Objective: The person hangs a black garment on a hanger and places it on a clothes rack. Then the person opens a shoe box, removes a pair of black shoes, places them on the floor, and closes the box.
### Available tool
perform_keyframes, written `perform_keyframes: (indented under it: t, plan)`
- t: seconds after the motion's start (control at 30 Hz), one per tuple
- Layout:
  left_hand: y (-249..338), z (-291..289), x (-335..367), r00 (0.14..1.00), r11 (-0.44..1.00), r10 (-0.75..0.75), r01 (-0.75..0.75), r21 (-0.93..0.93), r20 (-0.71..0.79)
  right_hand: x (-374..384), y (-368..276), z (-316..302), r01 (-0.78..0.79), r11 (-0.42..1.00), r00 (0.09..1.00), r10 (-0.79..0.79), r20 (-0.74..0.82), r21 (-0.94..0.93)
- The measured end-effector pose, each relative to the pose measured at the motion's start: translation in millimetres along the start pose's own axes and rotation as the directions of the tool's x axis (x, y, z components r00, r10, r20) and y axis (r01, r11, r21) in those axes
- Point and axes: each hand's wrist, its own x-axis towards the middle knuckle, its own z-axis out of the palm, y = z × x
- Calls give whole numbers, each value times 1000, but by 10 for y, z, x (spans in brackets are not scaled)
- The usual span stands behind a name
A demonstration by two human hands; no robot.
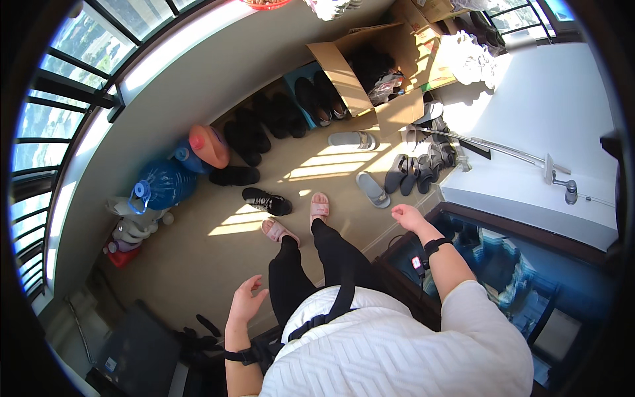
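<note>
My left hand [248,299] hangs in the air left of my legs, its fingers loosely bent and apart with nothing in them. Out to the right, my right hand [408,217] is also in the air, loosely curled with no object visible in it. Below and beyond it lie a grey slipper [374,190] and a row of dark shoes [410,175]. A second grey slipper [352,140] rests farther off. One black sneaker [266,201] lies by my feet, which wear pink slippers [319,206]. Neither hand touches any of this footwear.
Along the curved wall stand several dark shoes [276,114], a large blue water bottle [167,184] and an orange jug [209,146]. An open cardboard box [400,109] is at the back. To the right is a dark-framed glass-topped cabinet [529,278]; a metal pole [503,147] leans near the white ledge.
</note>
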Motion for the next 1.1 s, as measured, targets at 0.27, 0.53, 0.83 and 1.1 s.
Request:
perform_keyframes:
  t: [0.27,0.53,0.83,1.1]
  plan:
    - [-528,499,1520,986,999,-32,38,-33,162,894,-1259,938,318,941,942,-300,149,-118]
    - [-724,1558,3516,954,974,228,-224,-42,194,3031,-1515,1987,314,948,943,-306,130,-54]
    - [-1215,1587,4245,887,874,389,-441,204,247,4735,-948,2261,621,779,716,-522,-464,82]
    - [-1157,765,4424,865,843,475,-396,364,-158,5388,-1531,835,381,835,185,-488,-853,-396]
